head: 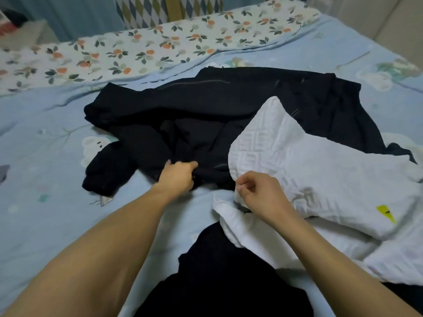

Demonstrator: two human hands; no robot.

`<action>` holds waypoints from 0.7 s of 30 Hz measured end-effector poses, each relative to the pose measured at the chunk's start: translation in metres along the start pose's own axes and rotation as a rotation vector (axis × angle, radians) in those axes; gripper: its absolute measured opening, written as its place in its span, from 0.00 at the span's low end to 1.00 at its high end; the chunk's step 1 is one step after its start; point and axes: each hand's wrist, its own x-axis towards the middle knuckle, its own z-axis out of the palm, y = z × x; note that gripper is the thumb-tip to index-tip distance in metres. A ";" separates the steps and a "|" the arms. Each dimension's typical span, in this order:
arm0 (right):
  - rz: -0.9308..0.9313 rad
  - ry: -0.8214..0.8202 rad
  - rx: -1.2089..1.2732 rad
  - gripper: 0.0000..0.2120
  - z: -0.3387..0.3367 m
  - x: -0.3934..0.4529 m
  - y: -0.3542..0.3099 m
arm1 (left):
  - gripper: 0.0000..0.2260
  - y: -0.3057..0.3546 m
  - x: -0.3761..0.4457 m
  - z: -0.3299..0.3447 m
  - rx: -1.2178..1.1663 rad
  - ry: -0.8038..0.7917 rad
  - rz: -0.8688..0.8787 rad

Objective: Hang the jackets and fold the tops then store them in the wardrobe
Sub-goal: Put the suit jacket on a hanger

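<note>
Both hands pinch hems (bed edge).

Count of garments, bedding and hands on the bed

Two hands are in view: one left hand and one right hand. Three garments can be counted: one black jacket with a zip line, one white textured top bearing one small yellow patch, and one further dark garment at the near edge, its kind not clear. Bedding comes to two pieces: one light blue printed sheet and one floral quilt. One diamond-patterned cushion stands behind.
</note>
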 end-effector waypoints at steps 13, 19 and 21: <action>0.010 -0.009 0.005 0.08 -0.027 -0.130 -0.099 | 0.16 0.014 -0.229 -0.087 -0.913 0.181 -0.047; -0.040 -0.022 0.029 0.16 -0.033 -0.209 -0.183 | 0.16 -0.017 -0.360 -0.170 -0.983 0.201 0.042; -0.081 -0.009 -0.012 0.20 -0.031 -0.245 -0.215 | 0.18 -0.036 -0.419 -0.199 -1.022 0.225 0.062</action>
